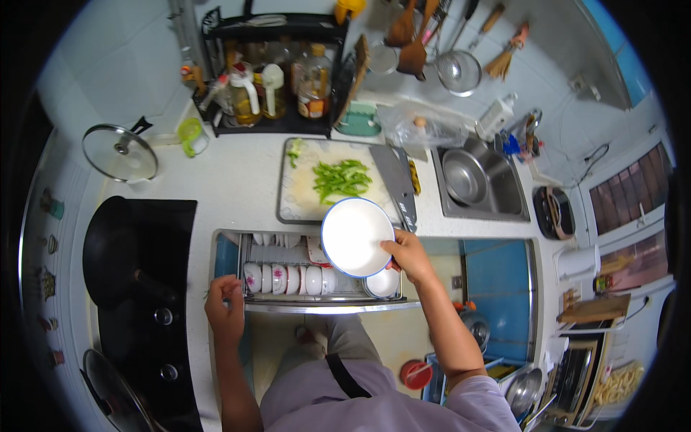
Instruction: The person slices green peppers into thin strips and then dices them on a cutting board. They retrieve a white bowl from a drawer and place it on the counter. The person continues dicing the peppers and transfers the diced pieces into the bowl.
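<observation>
My right hand (411, 256) grips the rim of a white bowl with a blue edge (353, 237), thumb inside it. The bowl is above the front of the cutting board (302, 208) and the pulled-out dish drawer (345, 309). My left hand (225, 302) is at the drawer's left front corner, fingers curled; whether it touches the drawer is unclear. Several small bowls (297, 279) stand on edge in the drawer's wire rack, and a white bowl (383, 283) lies at its right end. Sliced green pepper (343, 179) and a kitchen knife (397, 178) lie on the board.
On the left, a black wok (113, 254) sits on the gas hob (178, 232). A glass lid (121, 153) leans behind it. Oil bottles fill a black rack (270, 128) at the back. To the right is a sink (499, 189) holding a metal basin (463, 175).
</observation>
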A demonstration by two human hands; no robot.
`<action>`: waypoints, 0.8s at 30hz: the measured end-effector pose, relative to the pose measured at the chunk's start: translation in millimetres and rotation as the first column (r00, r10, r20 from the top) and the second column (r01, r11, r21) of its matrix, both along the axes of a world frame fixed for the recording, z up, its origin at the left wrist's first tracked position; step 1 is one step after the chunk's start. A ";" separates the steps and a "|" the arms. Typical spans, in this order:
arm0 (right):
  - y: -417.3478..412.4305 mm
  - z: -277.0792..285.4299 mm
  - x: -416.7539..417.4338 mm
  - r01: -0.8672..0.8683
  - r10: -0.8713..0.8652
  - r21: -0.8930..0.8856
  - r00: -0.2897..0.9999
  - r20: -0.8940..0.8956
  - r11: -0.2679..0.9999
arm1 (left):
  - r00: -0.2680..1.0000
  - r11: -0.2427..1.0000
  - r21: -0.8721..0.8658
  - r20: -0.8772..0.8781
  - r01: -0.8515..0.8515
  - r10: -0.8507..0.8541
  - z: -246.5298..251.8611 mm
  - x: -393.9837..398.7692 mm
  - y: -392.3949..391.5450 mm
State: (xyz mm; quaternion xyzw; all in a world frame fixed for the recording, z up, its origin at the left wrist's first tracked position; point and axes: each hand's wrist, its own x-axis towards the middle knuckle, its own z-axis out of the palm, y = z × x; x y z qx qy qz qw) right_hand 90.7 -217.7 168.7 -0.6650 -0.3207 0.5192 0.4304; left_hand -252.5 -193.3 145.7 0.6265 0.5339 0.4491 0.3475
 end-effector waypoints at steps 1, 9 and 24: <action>3.5 3.9 -3.2 -0.003 0.003 0.016 1.000 0.020 1.000 | 0.999 1.000 0.005 0.037 -0.012 0.012 4.0 3.1 2.6; 59.8 -2.3 -40.9 -0.029 0.024 0.090 0.998 0.058 0.996 | 0.983 0.991 0.034 0.139 -0.128 0.122 16.3 12.3 37.0; 229.4 -96.1 -95.7 -0.244 0.238 0.067 0.967 0.088 0.967 | 0.923 0.926 0.049 -0.078 -0.374 0.377 36.3 46.1 126.9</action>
